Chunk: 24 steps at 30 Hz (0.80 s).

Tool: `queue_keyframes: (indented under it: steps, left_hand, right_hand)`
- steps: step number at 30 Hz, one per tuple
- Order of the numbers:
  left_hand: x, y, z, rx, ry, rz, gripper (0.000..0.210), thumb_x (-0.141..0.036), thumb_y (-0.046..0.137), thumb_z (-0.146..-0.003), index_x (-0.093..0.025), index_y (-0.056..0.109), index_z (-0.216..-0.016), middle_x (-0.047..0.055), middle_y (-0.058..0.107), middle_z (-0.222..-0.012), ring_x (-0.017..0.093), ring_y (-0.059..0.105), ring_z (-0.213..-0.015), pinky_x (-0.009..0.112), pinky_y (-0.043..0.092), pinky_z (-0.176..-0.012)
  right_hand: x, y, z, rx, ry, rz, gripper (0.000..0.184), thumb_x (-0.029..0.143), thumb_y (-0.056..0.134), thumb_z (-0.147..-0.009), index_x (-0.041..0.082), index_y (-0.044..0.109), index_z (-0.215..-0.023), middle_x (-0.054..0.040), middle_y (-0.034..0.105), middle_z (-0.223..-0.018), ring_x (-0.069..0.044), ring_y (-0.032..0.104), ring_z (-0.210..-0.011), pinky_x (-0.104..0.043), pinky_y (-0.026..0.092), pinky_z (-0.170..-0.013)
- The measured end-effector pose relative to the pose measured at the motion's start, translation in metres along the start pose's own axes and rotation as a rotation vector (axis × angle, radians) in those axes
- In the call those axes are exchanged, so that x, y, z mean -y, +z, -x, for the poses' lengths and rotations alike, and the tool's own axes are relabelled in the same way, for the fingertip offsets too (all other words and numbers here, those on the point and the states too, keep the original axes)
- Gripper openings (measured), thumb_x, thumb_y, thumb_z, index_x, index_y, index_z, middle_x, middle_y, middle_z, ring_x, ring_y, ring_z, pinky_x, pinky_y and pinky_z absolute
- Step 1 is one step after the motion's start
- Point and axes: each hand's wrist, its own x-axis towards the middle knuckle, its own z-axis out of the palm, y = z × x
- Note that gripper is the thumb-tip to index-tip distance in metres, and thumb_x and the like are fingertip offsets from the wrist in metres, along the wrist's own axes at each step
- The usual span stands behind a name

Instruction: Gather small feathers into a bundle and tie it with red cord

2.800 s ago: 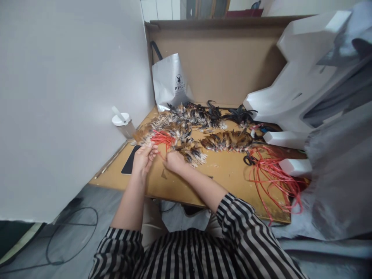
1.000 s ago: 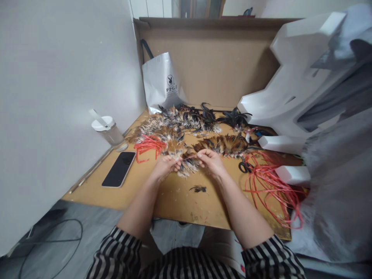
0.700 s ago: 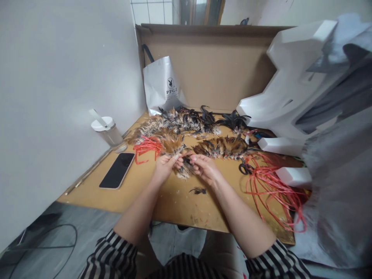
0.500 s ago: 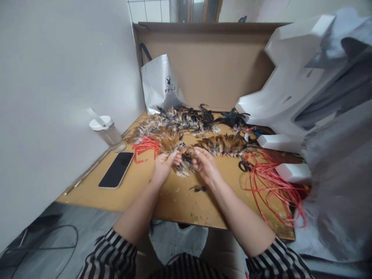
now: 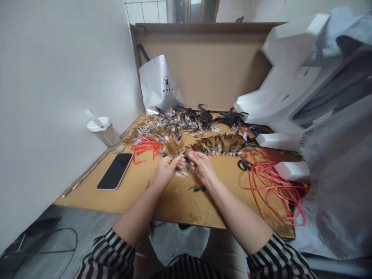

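Note:
My left hand [image 5: 169, 169] is closed in a pinch on the base of a small bunch of brown feathers [image 5: 173, 147], which fans out above the fingers. Close beside it, fingertips nearly meeting, my right hand [image 5: 201, 166] pinches something too small to make out. Loose pale and dark feathers [image 5: 182, 173] lie on the table beneath the hands. Behind and to the right is a row of brown feather bunches [image 5: 221, 143]. A longer pile of mottled brown, black and white feathers [image 5: 174, 120] stretches across the back. Red plastic strips [image 5: 147, 144] lie left of my left hand.
A phone [image 5: 115, 171] and a lidded cup [image 5: 105, 133] stand at the left. On the right are black-handled scissors [image 5: 243, 164], a tangle of red strips [image 5: 273, 186] and white foam pieces [image 5: 292, 170]. A silver bag [image 5: 158, 85] leans against the cardboard back [image 5: 221, 66].
My hands have come closer together, the right one moving left toward the left. The brown feather bunch now stands up more plainly above my left fingers.

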Motion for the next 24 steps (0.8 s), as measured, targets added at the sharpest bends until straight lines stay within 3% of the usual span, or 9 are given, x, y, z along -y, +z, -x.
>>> queue_keyframes:
  steps: [24]
  left_hand:
    - [0.0006,-0.0004,0.0018,0.047,-0.034,-0.024,0.03,-0.037,0.067,-0.068,-0.01,0.067,-0.08,0.006,0.067,-0.068,0.011,0.059,-0.055,0.024,0.05,-0.057]
  right_hand:
    - [0.0046,-0.0006,0.0004,-0.047,-0.063,0.033,0.028,0.033,0.077,-0.051,0.016,0.065,-0.069,0.0027,0.055,-0.052,-0.005,0.035,-0.042,-0.019,0.026,-0.039]
